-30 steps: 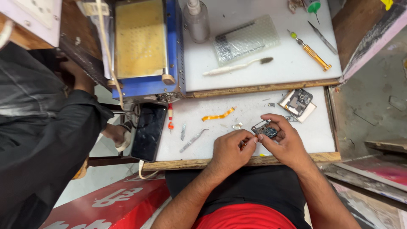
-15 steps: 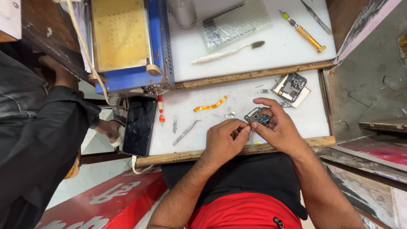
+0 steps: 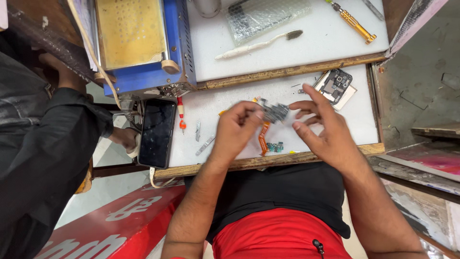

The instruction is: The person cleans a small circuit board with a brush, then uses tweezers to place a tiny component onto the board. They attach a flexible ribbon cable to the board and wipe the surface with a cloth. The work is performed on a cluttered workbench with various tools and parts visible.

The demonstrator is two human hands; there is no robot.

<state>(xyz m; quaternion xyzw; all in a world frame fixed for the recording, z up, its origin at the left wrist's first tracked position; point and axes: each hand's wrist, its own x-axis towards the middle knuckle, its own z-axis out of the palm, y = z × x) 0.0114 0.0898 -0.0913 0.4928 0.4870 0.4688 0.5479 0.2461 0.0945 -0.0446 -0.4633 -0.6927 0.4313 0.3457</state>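
Note:
My left hand (image 3: 235, 129) pinches a small dark circuit board (image 3: 274, 113) above the white work surface (image 3: 215, 120). An orange flex cable (image 3: 263, 136) hangs down from the board and ends in a small green part (image 3: 275, 147). My right hand (image 3: 322, 128) is beside the board, fingers spread, its fingertips close to the board's right edge and holding nothing. A phone frame with exposed parts (image 3: 334, 87) lies on the surface beyond my right hand.
A black phone (image 3: 156, 133) lies face up at the surface's left edge, with a red-handled tool (image 3: 181, 112) and metal tweezers (image 3: 205, 145) nearby. A blue machine with a yellow top (image 3: 139, 43), a white brush (image 3: 258, 44) and an orange screwdriver (image 3: 353, 22) sit behind. Another person's dark sleeve (image 3: 43, 144) is at the left.
Both hands have lifted off the surface. The circuit board, earlier held by both hands low on the table, now hangs from my left hand with its orange cable dangling; my right hand has let go.

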